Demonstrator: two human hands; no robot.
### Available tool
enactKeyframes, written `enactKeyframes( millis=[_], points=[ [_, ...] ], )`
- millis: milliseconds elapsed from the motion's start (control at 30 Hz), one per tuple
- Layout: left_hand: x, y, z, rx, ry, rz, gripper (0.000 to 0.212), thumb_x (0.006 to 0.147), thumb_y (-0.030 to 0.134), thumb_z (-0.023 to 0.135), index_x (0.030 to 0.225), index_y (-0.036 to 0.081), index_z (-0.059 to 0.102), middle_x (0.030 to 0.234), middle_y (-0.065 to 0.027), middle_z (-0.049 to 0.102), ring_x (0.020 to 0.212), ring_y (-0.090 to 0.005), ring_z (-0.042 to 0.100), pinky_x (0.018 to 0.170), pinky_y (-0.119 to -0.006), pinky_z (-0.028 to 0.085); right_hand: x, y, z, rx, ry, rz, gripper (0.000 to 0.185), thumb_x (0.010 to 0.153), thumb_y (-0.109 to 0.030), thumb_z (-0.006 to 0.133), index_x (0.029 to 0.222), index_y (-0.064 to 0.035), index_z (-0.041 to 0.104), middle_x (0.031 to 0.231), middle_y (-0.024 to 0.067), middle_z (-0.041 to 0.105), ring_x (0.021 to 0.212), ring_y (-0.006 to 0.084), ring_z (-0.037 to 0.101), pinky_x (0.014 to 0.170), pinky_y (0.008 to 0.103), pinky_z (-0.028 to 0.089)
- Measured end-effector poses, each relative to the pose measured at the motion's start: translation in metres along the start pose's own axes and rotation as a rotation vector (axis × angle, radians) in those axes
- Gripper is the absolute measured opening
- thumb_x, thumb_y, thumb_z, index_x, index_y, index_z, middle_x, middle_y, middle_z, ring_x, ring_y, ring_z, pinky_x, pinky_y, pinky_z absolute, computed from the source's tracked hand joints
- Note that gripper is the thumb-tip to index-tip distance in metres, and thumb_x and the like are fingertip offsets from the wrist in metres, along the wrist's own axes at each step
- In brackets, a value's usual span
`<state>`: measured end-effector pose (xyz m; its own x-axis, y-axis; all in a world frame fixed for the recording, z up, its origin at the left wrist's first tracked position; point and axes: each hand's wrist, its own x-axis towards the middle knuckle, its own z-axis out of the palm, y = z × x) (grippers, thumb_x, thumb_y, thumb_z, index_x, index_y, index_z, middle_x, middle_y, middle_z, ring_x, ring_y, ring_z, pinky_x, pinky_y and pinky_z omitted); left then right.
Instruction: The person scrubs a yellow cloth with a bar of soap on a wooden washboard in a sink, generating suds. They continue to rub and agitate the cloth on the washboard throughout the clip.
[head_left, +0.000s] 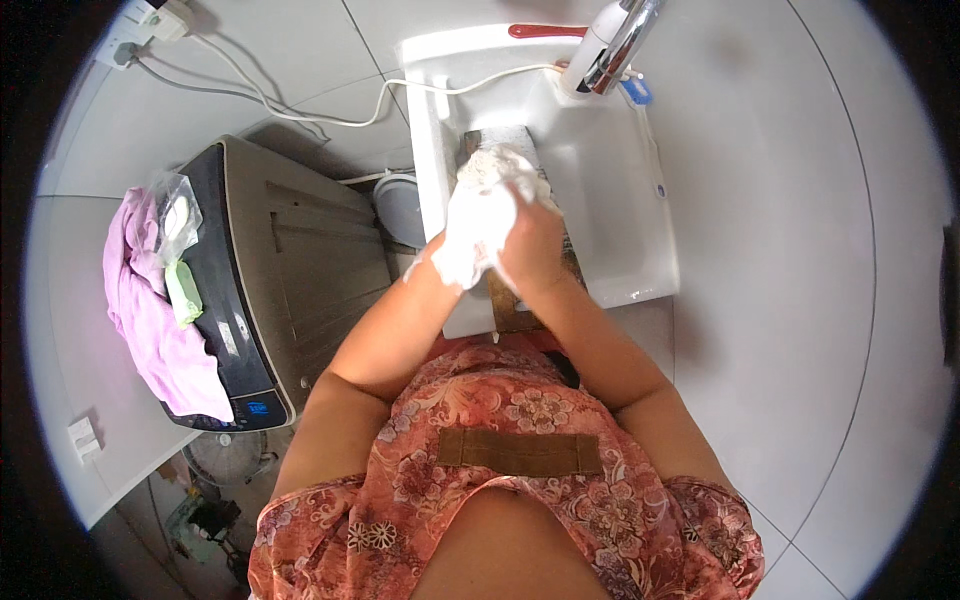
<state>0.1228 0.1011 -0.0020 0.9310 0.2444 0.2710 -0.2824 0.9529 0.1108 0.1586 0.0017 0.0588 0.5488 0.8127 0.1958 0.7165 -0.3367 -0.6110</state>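
Note:
A soapy white cloth (499, 169) is bunched between my two hands over a washboard (517, 300) that stands tilted in the white sink (615, 202). My left hand (469, 247) is wrapped in the cloth and foam, so its fingers are mostly hidden. With its fingers curled in, my right hand (534, 240) grips the right side of the cloth. Parts of the washboard show above the cloth, to its right and below my hands.
A chrome faucet (621, 45) rises at the sink's back, beside a red-handled tool (547, 31) and a blue sponge or brush (638, 91). A white cord (322, 118) crosses the back rim. At left, a washing machine (315, 240) bears a pink towel (161, 322); a grey bucket (400, 210) stands between.

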Motion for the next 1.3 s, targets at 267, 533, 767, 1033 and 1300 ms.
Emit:
enactKeyframes(
  millis=[267,533,767,1033,1300],
  points=[
    [0.004,0.005,0.068,0.067,0.536,0.07,0.038,0.099,0.035,0.048,0.121,0.004,0.055,0.111,-0.0104,0.063,0.098,-0.024,0.063,0.085,-0.041,0.053,0.004,0.023,-0.025,0.087,-0.078,0.099,0.049,0.076,-0.017,0.071,0.118,-0.0058,0.05,0.111,0.0215,0.057,0.099,0.0391,0.059,0.084,0.0434,0.048],
    [-0.015,0.023,0.062,0.139,0.613,0.001,0.037,0.085,-0.005,0.051,0.121,0.0,0.052,0.108,-0.0157,0.062,0.103,-0.0274,0.062,0.087,-0.039,0.054,-0.006,0.024,-0.061,0.928,-0.302,0.193,0.05,0.079,-0.025,0.071,0.119,0.0004,0.055,0.113,0.0143,0.058,0.108,0.0229,0.056,0.093,0.0326,0.046],
    [-0.026,0.008,0.048,0.183,0.413,0.11,0.033,0.089,0.002,0.051,0.122,0.005,0.051,0.119,-0.0129,0.058,0.113,-0.024,0.056,0.1,-0.04,0.046,-0.015,0.081,-0.059,1.207,-0.412,0.487,0.036,0.093,-0.022,0.058,0.117,0.0047,0.053,0.114,0.0113,0.06,0.107,0.0193,0.057,0.091,0.0313,0.048],
    [-0.03,-0.026,0.037,0.074,0.698,-0.234,0.034,0.09,0.017,0.063,0.121,0.006,0.053,0.115,-0.0113,0.06,0.109,-0.0236,0.059,0.096,-0.041,0.05,0.002,0.067,-0.025,0.438,0.185,-0.212,0.028,0.091,-0.023,0.059,0.109,-0.002,0.057,0.099,0.0125,0.063,0.094,0.0254,0.063,0.08,0.04,0.052],
    [-0.031,0.009,-0.016,-0.185,0.146,-0.183,0.027,0.098,0.023,0.047,0.114,0.003,0.054,0.106,-0.0101,0.059,0.093,-0.0203,0.061,0.079,-0.036,0.055,-0.021,0.011,0.003,0.009,-0.169,-0.177,0.047,0.074,-0.027,0.074,0.112,-0.005,0.058,0.08,0.0139,0.065,0.072,0.0287,0.066,0.07,0.0427,0.052]
  ],
)
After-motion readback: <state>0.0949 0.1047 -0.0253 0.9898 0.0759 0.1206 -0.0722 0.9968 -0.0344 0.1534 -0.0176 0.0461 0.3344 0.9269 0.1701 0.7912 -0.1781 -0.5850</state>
